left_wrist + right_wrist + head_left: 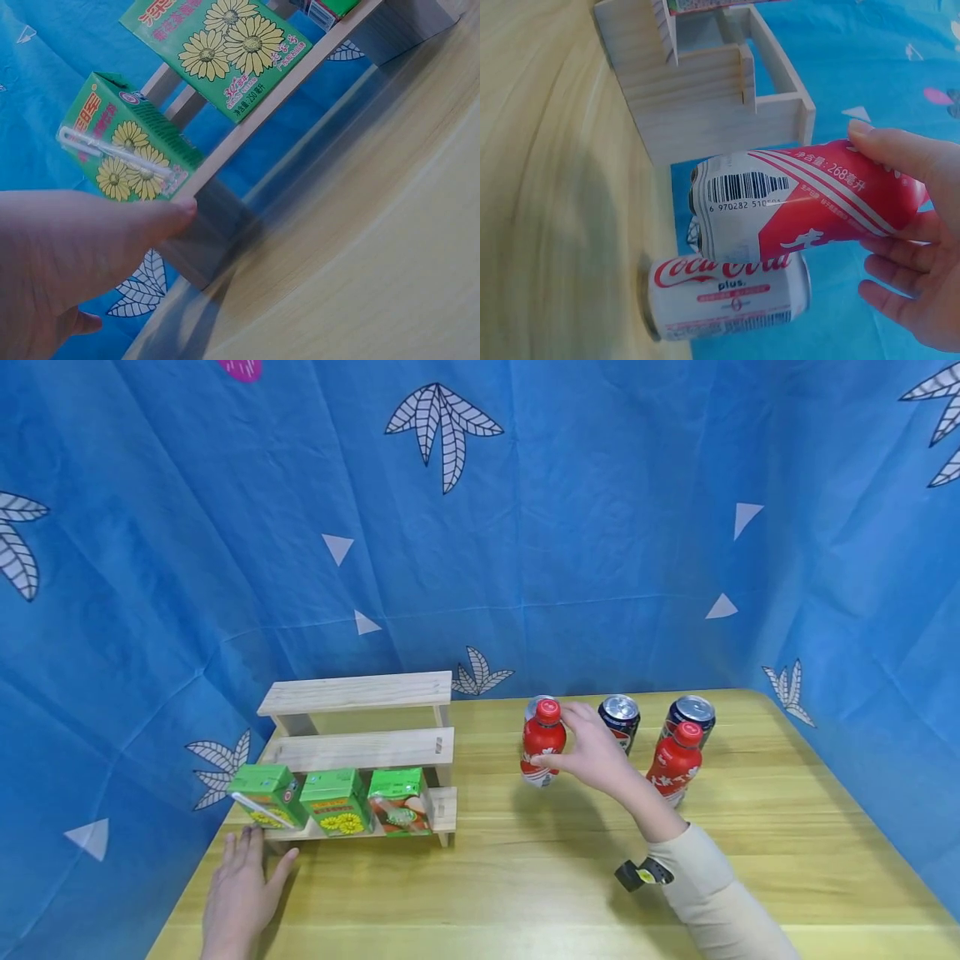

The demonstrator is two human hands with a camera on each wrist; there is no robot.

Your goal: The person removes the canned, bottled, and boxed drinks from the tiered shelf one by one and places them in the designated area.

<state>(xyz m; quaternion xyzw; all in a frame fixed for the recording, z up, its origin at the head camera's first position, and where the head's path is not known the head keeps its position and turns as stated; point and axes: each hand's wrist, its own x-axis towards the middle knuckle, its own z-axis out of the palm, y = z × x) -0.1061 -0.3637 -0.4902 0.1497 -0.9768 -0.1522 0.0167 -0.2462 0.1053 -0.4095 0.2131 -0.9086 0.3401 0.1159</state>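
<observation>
My right hand [598,754] grips a red bottle [543,739] by its upper part. In the right wrist view the bottle [802,199] is held off the table, in front of a white Coca-Cola can [727,294]. My left hand [242,889] lies at the front left corner of a wooden three-step rack [360,750], its fingers extended. In the left wrist view the left thumb touches the rack's edge beside a green drink carton [124,142] with a straw. Two more cartons, a green one [337,802] and a green-and-brown one [400,802], stand on the lowest step.
Right of the gripped bottle stand a dark can [620,720], a second dark can [693,714] and another red bottle [675,762] close to my right forearm. A blue patterned cloth [585,527] surrounds the wooden table [480,893] at the back and sides.
</observation>
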